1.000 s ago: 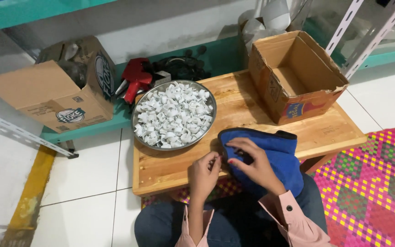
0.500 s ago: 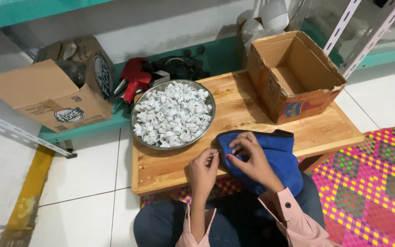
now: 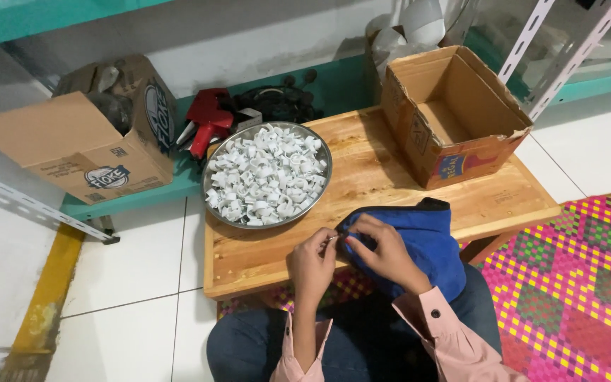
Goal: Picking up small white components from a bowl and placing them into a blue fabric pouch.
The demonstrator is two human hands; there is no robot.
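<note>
A blue cloth bag (image 3: 426,244) lies over the near edge of a low wooden table (image 3: 390,170). My right hand (image 3: 383,251) pinches the bag's left rim. My left hand (image 3: 312,262) meets it there, fingertips closed on a small white piece at the bag's edge. Just beyond the hands stands a round metal tray (image 3: 210,170) heaped with several small white plastic clips (image 3: 266,177).
An open, empty cardboard box (image 3: 454,117) stands on the table's right end. Another cardboard box (image 3: 86,141) sits on the teal shelf at left, with a red tool (image 3: 206,124) beside it. A pink woven mat (image 3: 574,283) covers the floor at right; white tiles lie at left.
My left hand has moved right to join the right hand at the bag's left rim. The bag and tray have stayed in place.
</note>
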